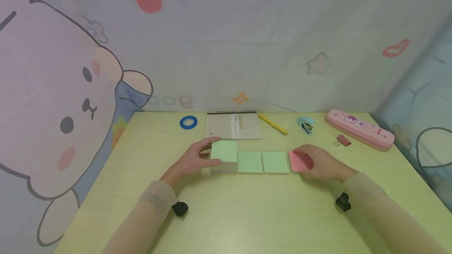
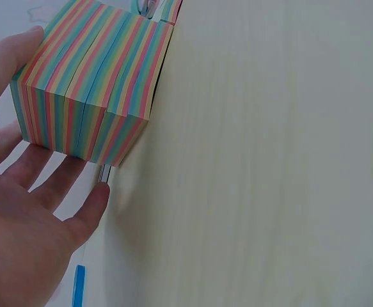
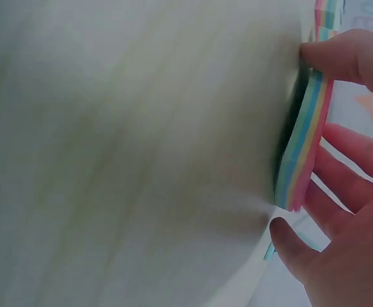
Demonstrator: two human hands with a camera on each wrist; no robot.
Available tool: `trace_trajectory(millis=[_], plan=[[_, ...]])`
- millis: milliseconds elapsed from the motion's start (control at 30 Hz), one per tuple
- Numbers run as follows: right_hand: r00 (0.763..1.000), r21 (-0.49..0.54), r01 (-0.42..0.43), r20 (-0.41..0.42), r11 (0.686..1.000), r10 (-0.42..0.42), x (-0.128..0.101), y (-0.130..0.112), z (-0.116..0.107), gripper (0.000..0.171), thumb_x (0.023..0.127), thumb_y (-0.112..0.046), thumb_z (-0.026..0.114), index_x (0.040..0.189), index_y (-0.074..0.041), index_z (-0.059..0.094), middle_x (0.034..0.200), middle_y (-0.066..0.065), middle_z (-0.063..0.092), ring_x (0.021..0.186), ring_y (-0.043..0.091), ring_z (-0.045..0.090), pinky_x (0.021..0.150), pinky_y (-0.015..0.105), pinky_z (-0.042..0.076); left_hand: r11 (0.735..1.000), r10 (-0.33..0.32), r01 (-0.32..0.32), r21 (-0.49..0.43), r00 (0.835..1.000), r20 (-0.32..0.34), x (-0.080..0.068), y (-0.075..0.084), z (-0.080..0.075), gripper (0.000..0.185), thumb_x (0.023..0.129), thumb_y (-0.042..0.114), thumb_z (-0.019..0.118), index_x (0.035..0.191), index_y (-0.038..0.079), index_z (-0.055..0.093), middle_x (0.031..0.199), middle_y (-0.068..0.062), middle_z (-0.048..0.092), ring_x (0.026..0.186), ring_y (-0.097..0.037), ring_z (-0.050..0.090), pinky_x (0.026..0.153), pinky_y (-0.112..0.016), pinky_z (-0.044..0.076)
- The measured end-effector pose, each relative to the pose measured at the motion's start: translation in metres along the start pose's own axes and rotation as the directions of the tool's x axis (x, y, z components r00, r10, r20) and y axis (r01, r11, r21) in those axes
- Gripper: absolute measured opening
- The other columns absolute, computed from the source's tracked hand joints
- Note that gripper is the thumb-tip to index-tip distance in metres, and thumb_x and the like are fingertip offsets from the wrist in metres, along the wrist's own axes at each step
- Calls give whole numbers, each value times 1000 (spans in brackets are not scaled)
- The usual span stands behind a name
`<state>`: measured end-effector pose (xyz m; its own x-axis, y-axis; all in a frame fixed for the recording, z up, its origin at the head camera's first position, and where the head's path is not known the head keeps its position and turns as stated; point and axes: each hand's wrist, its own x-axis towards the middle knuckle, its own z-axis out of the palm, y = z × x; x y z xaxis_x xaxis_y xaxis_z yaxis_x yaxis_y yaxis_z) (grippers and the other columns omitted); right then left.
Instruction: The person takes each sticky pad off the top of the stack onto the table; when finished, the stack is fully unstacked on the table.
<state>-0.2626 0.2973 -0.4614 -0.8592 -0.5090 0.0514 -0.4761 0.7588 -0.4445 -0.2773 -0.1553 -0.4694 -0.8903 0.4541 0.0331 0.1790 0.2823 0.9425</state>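
Your left hand (image 1: 197, 160) curls around the thick rainbow-edged paper block (image 1: 224, 156) to steady it, while your right hand (image 1: 319, 164) pinches a thin pink-topped pad (image 1: 298, 162) between thumb and fingers.

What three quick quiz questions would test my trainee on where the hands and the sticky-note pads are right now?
1. True or false: the left hand grips the thickest pad in the row.
2. What colour is the top sheet of the pad under the right hand? A) green B) pink C) blue
3. How many green-topped pads lie in the row on the table, and which object lies right behind them?

Key
1. True: thumb and fingers wrap the tall pad at the row's left end.
2. B: the pink pad.
3. Three, counting the thick one; the notebook lies behind.
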Motion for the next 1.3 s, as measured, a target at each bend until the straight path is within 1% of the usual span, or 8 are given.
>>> trace_trajectory(millis=[267,600,800,933,1067,1200,1267,1300], plan=[[1000,3,23,15,1000,-23,1,6,6,69,81,-21,87,142,-4,59,140,15,62,125,33,57,107,60,48,1000,17,-17,9,1000,4,0,-2,0,75,91,20,85,157,19,50,159,-6,49,147,-36,46,117,-51,45],[999,17,33,18,999,-34,3,2,7,66,82,-19,84,141,-3,60,140,15,62,124,33,57,106,58,48,1000,14,-14,4,1000,7,-1,3,-1,76,91,18,84,158,17,48,160,-4,47,147,-35,46,117,-50,45],[999,18,41,16,999,-42,4,1,8,65,82,-17,84,140,-1,60,139,17,62,126,35,57,108,59,47,999,38,-38,3,999,13,-2,1,-2,77,92,16,83,159,13,45,161,-8,46,147,-38,46,116,-52,46],[999,15,43,29,999,-43,5,1,7,66,83,-18,83,141,0,59,140,18,61,127,37,56,109,61,46,999,39,-39,5,999,11,-2,0,-2,76,93,16,83,159,13,46,160,-8,47,147,-38,46,116,-52,46],[999,9,27,33,1000,-28,7,0,4,73,84,-23,83,147,1,53,147,21,55,133,40,52,113,64,42,999,35,-35,4,999,10,-1,-1,-2,75,92,16,83,158,16,47,160,-6,48,147,-36,46,116,-51,46],[999,29,35,-22,999,-35,16,-12,0,81,90,-33,83,153,2,46,154,24,47,141,43,45,116,66,38,1000,31,-31,1,999,15,-1,-2,-2,76,92,17,84,158,17,47,160,-5,47,147,-35,46,118,-50,45],[998,54,46,-41,997,-44,25,-25,-1,82,92,-39,81,155,0,45,156,21,45,144,42,43,117,65,37,999,32,-33,6,999,16,0,-1,-2,76,92,18,84,158,18,47,161,-4,46,148,-35,45,118,-51,44],[998,70,52,-42,996,-49,30,-33,-1,82,93,-41,79,155,-2,44,157,19,45,144,40,44,116,63,39,999,33,-33,8,999,16,0,-1,-1,75,92,18,84,158,18,48,161,-4,46,148,-35,45,118,-51,44]])
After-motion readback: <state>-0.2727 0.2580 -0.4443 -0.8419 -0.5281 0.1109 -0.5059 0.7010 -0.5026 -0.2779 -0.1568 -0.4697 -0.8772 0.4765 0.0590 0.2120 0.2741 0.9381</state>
